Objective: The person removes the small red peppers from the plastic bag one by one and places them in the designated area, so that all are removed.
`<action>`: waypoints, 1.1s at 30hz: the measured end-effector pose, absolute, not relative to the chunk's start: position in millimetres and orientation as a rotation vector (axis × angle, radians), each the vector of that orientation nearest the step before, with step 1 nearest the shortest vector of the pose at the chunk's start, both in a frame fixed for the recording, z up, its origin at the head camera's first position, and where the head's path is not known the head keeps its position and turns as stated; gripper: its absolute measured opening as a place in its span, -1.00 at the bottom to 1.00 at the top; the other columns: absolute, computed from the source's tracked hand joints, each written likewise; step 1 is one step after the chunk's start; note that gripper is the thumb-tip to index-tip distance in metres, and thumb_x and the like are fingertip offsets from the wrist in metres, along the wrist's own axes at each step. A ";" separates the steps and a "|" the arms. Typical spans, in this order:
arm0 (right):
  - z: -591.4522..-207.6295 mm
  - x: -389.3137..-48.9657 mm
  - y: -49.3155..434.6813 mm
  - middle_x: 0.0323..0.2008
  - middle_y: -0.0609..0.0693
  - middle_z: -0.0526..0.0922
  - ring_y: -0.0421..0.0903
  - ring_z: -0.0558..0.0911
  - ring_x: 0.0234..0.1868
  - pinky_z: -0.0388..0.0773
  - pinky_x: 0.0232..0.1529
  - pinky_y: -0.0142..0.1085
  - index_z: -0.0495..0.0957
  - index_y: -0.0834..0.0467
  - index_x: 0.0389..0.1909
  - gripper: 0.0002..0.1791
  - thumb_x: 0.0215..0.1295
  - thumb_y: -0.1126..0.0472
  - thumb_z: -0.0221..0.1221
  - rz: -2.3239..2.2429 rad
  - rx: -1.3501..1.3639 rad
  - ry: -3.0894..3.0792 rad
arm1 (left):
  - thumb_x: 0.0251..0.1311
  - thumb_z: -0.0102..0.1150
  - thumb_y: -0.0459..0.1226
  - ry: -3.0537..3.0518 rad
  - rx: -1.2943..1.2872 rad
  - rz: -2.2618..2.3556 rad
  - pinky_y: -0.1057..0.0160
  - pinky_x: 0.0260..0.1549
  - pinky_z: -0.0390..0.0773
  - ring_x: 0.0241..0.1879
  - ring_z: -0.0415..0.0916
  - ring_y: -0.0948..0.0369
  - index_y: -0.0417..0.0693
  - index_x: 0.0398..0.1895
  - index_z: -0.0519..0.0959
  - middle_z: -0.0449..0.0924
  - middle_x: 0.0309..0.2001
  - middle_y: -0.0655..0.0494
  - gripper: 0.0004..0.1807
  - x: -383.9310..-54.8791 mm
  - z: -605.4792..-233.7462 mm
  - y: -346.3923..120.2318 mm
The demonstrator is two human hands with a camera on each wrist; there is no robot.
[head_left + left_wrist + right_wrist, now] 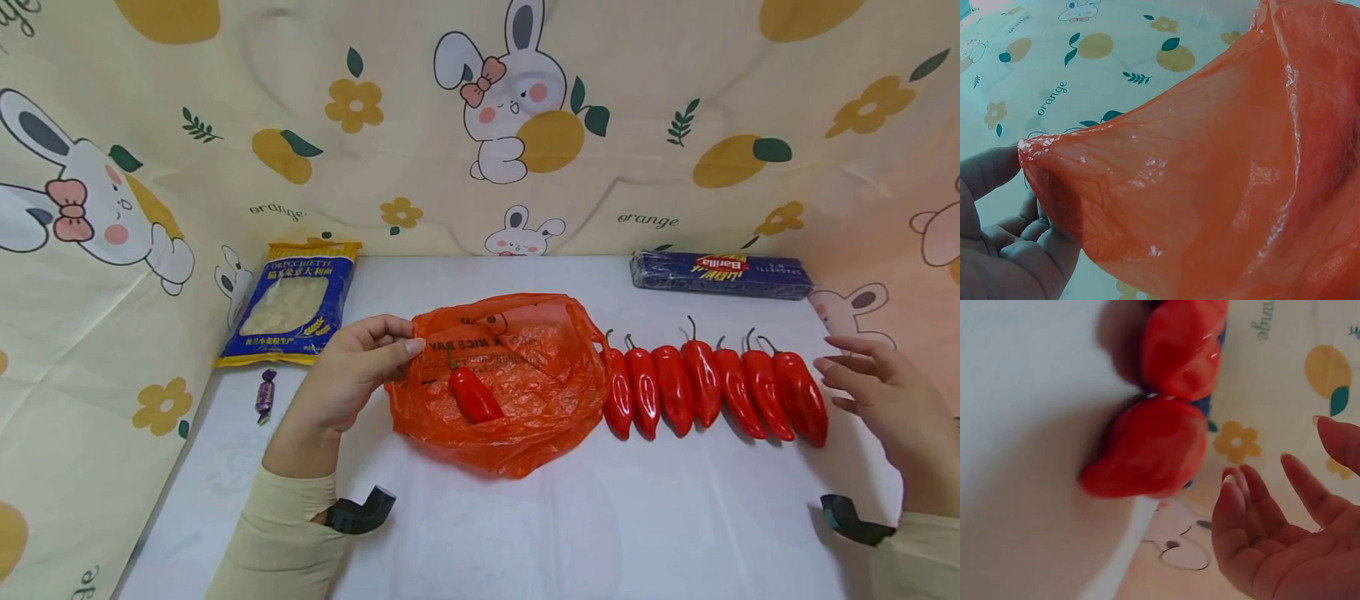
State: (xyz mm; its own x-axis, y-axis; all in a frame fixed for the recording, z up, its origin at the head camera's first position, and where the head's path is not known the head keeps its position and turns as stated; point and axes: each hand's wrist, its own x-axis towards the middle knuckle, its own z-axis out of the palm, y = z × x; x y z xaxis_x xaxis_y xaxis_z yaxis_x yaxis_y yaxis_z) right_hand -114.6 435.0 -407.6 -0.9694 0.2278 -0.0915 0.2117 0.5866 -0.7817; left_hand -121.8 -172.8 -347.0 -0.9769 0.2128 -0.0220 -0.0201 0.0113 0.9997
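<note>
A thin orange plastic bag lies spread with its mouth facing up. Inside it is one red pepper with a green stem. My left hand pinches the bag's left rim between thumb and fingers; the left wrist view shows the plastic pulled taut from the fingertips. To the right of the bag several red peppers lie side by side in a row. Beside the rightmost pepper, my right hand hovers with loosely bent fingers and nothing in them, apart from the pepper in the right wrist view.
At the back left lies a blue and yellow pasta bag, with a purple wrapped candy in front of it. A dark blue spaghetti box lies at the back right. A patterned cloth rises behind the white tabletop.
</note>
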 end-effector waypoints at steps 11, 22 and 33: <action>-388.5 -114.3 391.6 0.24 -0.14 0.39 -0.44 0.61 -0.09 0.64 -0.21 -0.50 0.24 -0.01 0.70 -0.36 0.71 0.11 0.12 1.434 -0.189 -2.726 | 0.50 0.25 -0.43 2.111 0.218 2.088 0.26 -0.26 0.61 -0.29 0.54 0.13 -0.38 0.01 0.59 0.63 -0.25 -0.01 -0.84 -121.7 -345.2 -171.7; -384.6 -114.3 337.9 0.26 -0.21 0.53 -0.32 0.65 0.08 0.66 -0.07 -0.44 0.25 -0.07 0.70 -0.38 0.73 0.23 0.07 1.555 0.280 -2.709 | 0.49 0.26 -0.43 2.107 0.217 2.091 0.26 -0.27 0.59 -0.30 0.53 0.13 -0.36 -0.02 0.60 0.63 -0.26 0.00 -0.86 -121.8 -345.0 -170.3; -384.4 -115.0 272.8 0.29 -0.04 0.63 -0.11 0.71 0.17 0.70 0.02 -0.27 0.37 0.11 0.60 -0.48 0.71 0.34 0.01 1.812 0.629 -2.549 | 0.49 0.26 -0.42 2.105 0.211 2.085 0.26 -0.26 0.60 -0.30 0.53 0.13 -0.35 -0.01 0.59 0.62 -0.27 0.00 -0.86 -121.2 -344.2 -169.2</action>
